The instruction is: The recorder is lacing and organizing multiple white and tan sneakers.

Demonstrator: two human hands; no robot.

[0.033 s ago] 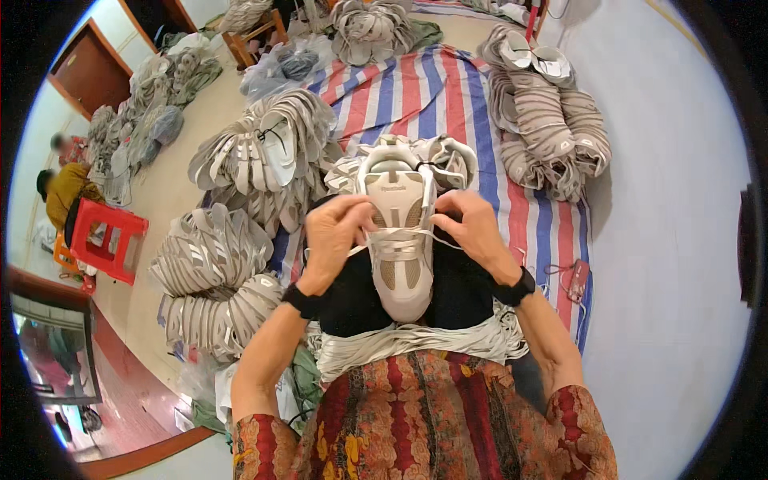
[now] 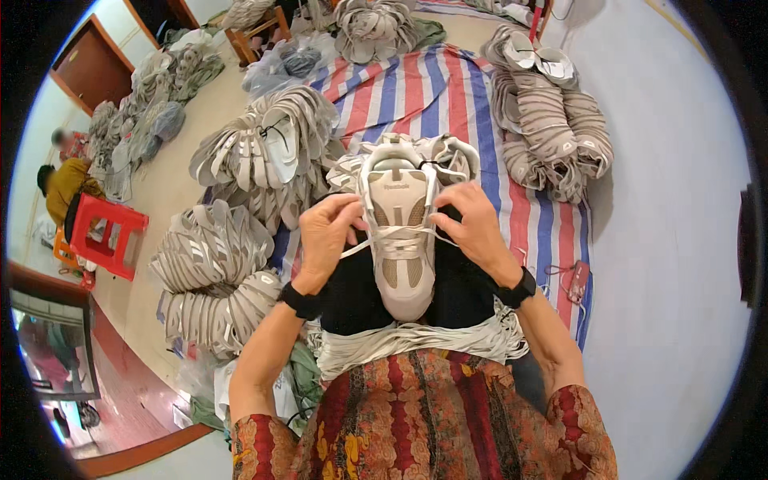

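A beige and white sneaker upper (image 2: 402, 188), without a visible sole, lies on my black-clad lap with its toe toward me. Pale shoelaces (image 2: 400, 233) cross its middle, and one loose length slants down to the left. My left hand (image 2: 330, 234) is at the upper's left edge, fingers bent and pinched by the lace. At the right eyelet edge my right hand (image 2: 474, 228) pinches with thumb and forefinger, where a lace runs to it. The fingertips partly hide what they grip. A bundle of white laces (image 2: 408, 346) lies across my lap near my waist.
Stacked, tied shoe uppers stand left (image 2: 212, 248) and right (image 2: 552, 120). Beyond my knees are more uppers (image 2: 456, 156) on a striped sheet (image 2: 408, 88). A red stool (image 2: 108, 236) and a person (image 2: 68, 188) are far left. A pink object with a cord (image 2: 574, 282) lies right.
My left hand has shifted slightly left, away from the middle of the upper, and the loose lace beneath it shows more. My right hand stays about where it was.
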